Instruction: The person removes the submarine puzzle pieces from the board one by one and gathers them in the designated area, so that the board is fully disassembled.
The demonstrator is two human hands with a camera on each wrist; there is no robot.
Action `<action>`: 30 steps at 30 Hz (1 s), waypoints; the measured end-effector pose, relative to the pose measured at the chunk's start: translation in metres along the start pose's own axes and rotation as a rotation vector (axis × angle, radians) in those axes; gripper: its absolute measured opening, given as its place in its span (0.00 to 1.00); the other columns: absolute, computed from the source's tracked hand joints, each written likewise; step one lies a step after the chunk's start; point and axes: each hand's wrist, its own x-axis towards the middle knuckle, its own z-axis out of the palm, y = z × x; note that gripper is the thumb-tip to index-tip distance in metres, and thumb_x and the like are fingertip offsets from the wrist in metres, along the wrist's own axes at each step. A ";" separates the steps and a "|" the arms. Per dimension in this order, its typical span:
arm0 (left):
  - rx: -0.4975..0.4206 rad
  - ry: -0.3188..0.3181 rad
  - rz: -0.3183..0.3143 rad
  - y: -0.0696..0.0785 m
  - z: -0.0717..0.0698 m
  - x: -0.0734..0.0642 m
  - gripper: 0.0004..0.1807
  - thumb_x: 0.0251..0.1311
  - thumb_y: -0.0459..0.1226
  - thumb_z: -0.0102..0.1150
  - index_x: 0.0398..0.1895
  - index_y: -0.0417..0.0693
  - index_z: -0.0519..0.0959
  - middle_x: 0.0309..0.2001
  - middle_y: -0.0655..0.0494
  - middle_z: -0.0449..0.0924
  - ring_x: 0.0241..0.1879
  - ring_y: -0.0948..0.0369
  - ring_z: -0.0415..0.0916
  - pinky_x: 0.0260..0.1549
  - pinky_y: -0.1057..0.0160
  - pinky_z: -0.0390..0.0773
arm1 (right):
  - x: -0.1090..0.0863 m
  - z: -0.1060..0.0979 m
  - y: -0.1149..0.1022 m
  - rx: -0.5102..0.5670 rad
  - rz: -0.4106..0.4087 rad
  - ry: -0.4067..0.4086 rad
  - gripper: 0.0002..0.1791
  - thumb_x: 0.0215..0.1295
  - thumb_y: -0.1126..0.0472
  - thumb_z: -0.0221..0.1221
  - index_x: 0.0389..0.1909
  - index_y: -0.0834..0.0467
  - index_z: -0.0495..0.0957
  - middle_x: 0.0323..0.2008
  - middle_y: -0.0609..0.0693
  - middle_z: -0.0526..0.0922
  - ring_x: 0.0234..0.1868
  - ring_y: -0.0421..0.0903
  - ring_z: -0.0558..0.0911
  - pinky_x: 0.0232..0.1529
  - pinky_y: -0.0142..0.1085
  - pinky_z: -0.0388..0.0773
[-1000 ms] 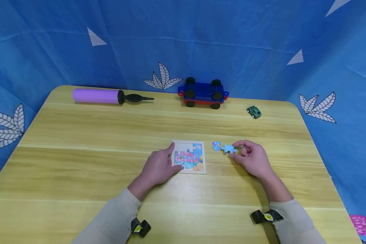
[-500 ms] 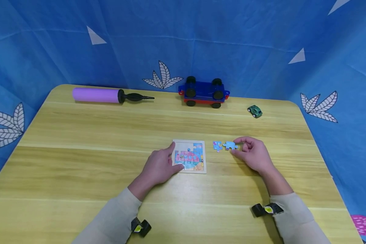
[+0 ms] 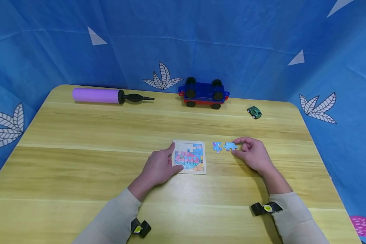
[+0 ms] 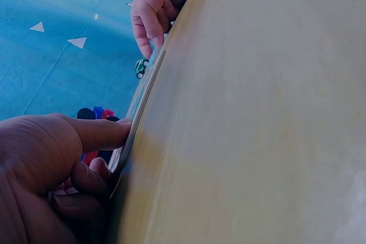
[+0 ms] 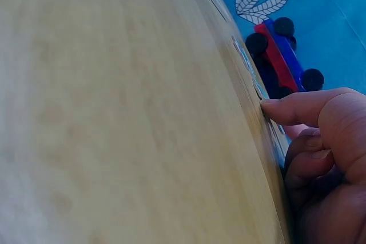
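The left hand [image 3: 158, 166] grips the left edge of the tray [image 3: 183, 147], thumb over the near corner, so that the tray lies flat directly to that hand's right. Further to that hand's right, apart from the tray, the loose piece [image 3: 216, 146] lies just beside the held piece [image 3: 229, 146] without touching it. The right hand [image 3: 253, 156], thumb and forefinger pinching the held piece's right end, is the nearer to both pieces; the held piece's long axis, tab to tab, runs left to right, with the tray to this hand's left, beyond the loose piece.
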 end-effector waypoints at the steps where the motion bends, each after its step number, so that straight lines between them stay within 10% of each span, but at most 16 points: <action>1: 0.001 0.000 0.001 0.000 0.000 0.000 0.50 0.55 0.48 0.74 0.75 0.36 0.60 0.17 0.59 0.70 0.15 0.63 0.63 0.18 0.62 0.62 | 0.000 0.000 0.000 -0.002 0.000 -0.001 0.16 0.60 0.65 0.70 0.47 0.64 0.81 0.18 0.47 0.60 0.19 0.41 0.60 0.26 0.36 0.60; 30: 0.006 0.006 0.013 -0.001 0.001 0.000 0.50 0.54 0.48 0.75 0.75 0.36 0.60 0.16 0.59 0.69 0.15 0.63 0.63 0.17 0.62 0.62 | -0.008 0.006 -0.009 0.065 0.004 0.000 0.20 0.58 0.64 0.72 0.50 0.64 0.80 0.18 0.47 0.61 0.18 0.40 0.60 0.25 0.35 0.62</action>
